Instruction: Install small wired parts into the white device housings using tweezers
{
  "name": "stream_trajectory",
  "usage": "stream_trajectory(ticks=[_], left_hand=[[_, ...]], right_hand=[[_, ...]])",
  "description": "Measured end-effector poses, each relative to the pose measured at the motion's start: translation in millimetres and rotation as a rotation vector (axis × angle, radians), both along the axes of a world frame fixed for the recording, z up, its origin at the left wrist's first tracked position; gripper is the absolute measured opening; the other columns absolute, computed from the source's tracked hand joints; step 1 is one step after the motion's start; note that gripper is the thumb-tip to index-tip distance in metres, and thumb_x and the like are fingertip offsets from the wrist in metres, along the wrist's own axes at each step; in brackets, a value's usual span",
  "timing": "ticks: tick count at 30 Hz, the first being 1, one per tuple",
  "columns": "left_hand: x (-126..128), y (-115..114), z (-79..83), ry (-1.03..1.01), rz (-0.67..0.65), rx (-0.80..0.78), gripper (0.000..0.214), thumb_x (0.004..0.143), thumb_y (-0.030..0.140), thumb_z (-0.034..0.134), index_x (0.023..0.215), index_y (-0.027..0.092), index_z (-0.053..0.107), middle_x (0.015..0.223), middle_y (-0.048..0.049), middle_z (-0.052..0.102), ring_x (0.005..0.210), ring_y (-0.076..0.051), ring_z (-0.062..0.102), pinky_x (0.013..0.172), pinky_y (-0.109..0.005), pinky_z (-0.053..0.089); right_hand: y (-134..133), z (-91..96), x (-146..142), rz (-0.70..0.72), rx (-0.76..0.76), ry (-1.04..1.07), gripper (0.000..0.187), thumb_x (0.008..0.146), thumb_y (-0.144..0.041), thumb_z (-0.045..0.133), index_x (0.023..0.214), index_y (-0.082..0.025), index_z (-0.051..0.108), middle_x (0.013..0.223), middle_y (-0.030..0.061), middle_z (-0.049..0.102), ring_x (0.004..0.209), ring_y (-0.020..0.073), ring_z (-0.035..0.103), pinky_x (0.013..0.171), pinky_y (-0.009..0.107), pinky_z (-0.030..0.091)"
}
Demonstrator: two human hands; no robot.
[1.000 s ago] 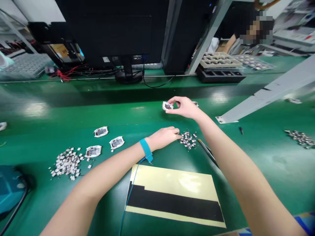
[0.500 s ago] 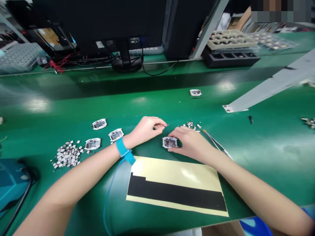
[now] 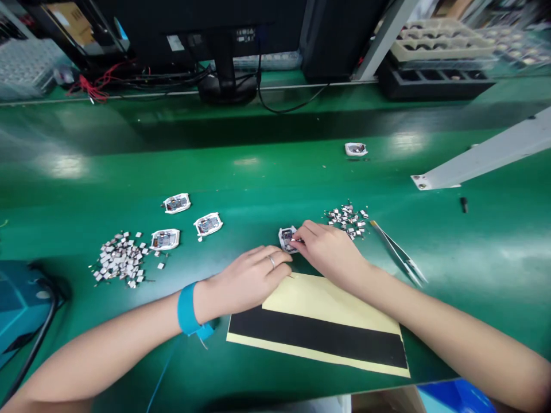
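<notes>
My right hand (image 3: 331, 252) pinches a small white-framed circuit module (image 3: 287, 238) against the green table, fingers closed on its right edge. My left hand (image 3: 247, 278), with a blue wrist strap (image 3: 188, 310) and a ring, lies fingers together on the corner of a yellow sheet with a black strip (image 3: 321, 327), its fingertips just short of the module. A small pile of tiny grey parts (image 3: 348, 219) lies just right of my right hand. What my left fingertips hold, if anything, is too small to see.
Three more modules (image 3: 181, 221) and a larger heap of grey parts (image 3: 120, 258) lie at left. Tweezers (image 3: 398, 252) rest at right, another module (image 3: 356, 149) further back. A monitor stand (image 3: 226, 86), cables, stacked trays (image 3: 434, 57) and a grey metal bar (image 3: 482, 158) line the rear.
My right hand carried the module from further back down to the table near the sheet. My left hand drew back from the small pile onto the sheet's corner. The view tilted down.
</notes>
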State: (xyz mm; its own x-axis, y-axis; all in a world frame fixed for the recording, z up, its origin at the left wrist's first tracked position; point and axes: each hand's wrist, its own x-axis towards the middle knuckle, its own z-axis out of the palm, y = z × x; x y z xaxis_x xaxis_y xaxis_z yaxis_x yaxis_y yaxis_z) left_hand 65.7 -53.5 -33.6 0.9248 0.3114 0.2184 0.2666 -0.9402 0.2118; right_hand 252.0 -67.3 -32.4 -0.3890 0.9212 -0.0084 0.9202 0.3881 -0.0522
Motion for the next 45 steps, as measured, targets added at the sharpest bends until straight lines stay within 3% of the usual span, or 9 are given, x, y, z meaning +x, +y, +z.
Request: stream_trajectory(ticks=[4,7,14,18,22,25,28,31,45], left_hand=[[8.0,-3.1,-8.7,0.033,0.044,0.112,0.02,0.083,0.006,0.036,0.09,0.007,0.055,0.106,-0.0139,0.057,0.104,-0.024,0.051,0.086,-0.036,0.049],[7.8,5.3,-14.5,0.017,-0.011,0.097,0.025,0.084,0.006,0.033,0.1,0.006,0.053,0.103,-0.0134,0.058,0.102,-0.023,0.053,0.088,-0.034,0.048],[-1.0,34.3,6.8,0.106,-0.09,-0.49,0.019,0.088,0.015,0.034,0.094,0.013,0.053,0.103,-0.0071,0.056,0.096,-0.014,0.054,0.083,-0.025,0.046],[-2.4,35.9,14.8,-0.043,0.088,-0.611,0.015,0.087,0.018,0.041,0.087,0.014,0.055,0.092,-0.005,0.055,0.087,-0.012,0.054,0.077,-0.023,0.045],[-2.8,31.0,9.1,-0.129,0.25,-0.681,0.012,0.083,0.02,0.049,0.09,0.016,0.058,0.086,-0.0012,0.061,0.074,-0.01,0.06,0.065,-0.019,0.048],[-2.2,29.0,0.2,-0.157,0.29,-0.521,0.013,0.081,0.02,0.052,0.092,0.016,0.059,0.085,-0.0014,0.066,0.072,-0.011,0.063,0.064,-0.02,0.051],[-0.6,27.0,-6.6,-0.167,0.188,-0.158,0.014,0.084,0.018,0.047,0.088,0.013,0.06,0.088,-0.0041,0.067,0.08,-0.015,0.063,0.071,-0.025,0.051],[1.2,24.3,-8.7,-0.093,0.086,0.023,0.019,0.086,0.014,0.041,0.092,0.01,0.059,0.092,-0.0072,0.064,0.086,-0.016,0.061,0.076,-0.026,0.051],[12.2,15.8,-9.2,0.062,0.186,0.142,0.025,0.086,0.015,0.039,0.082,0.015,0.063,0.081,-0.0038,0.063,0.078,-0.016,0.059,0.067,-0.026,0.051]], right_hand=[[1.7,8.2,-6.9,-0.172,-0.155,0.085,0.012,0.081,-0.019,0.047,0.08,-0.015,0.058,0.078,0.0036,0.062,0.063,0.0148,0.058,0.054,0.025,0.037],[14.6,15.1,-3.6,-0.081,-0.18,0.122,0.01,0.079,-0.018,0.046,0.079,-0.016,0.056,0.087,0.0039,0.061,0.071,0.0145,0.059,0.059,0.024,0.038],[29.0,20.7,11.5,0.049,-0.276,0.098,0.014,0.078,-0.019,0.046,0.089,-0.017,0.054,0.092,0.0044,0.061,0.077,0.0187,0.058,0.063,0.028,0.041],[25.0,15.9,19.3,0.321,-0.358,0.367,0.039,0.077,-0.022,0.055,0.114,-0.019,0.044,0.115,0.0045,0.053,0.104,0.0174,0.049,0.085,0.029,0.041],[20.3,0.0,16.0,0.28,-0.354,0.492,0.028,0.076,-0.032,0.058,0.1,-0.019,0.053,0.101,0.0051,0.055,0.092,0.0166,0.053,0.077,0.028,0.044],[14.6,-14.0,9.2,0.148,-0.261,0.551,0.036,0.07,-0.04,0.063,0.094,-0.015,0.054,0.093,0.007,0.054,0.081,0.0168,0.055,0.069,0.029,0.046],[9.6,-22.1,5.7,0.094,-0.203,0.599,0.045,0.066,-0.044,0.065,0.097,-0.013,0.053,0.095,0.0081,0.052,0.081,0.0167,0.055,0.07,0.03,0.047],[7.5,-23.1,7.0,0.106,-0.195,0.628,0.042,0.07,-0.04,0.063,0.1,-0.013,0.053,0.096,0.0083,0.052,0.084,0.0161,0.054,0.072,0.028,0.047],[4.5,-26.3,11.5,0.087,-0.161,0.622,0.036,0.071,-0.034,0.064,0.099,-0.014,0.055,0.093,0.0062,0.051,0.074,0.0137,0.052,0.063,0.026,0.045]])
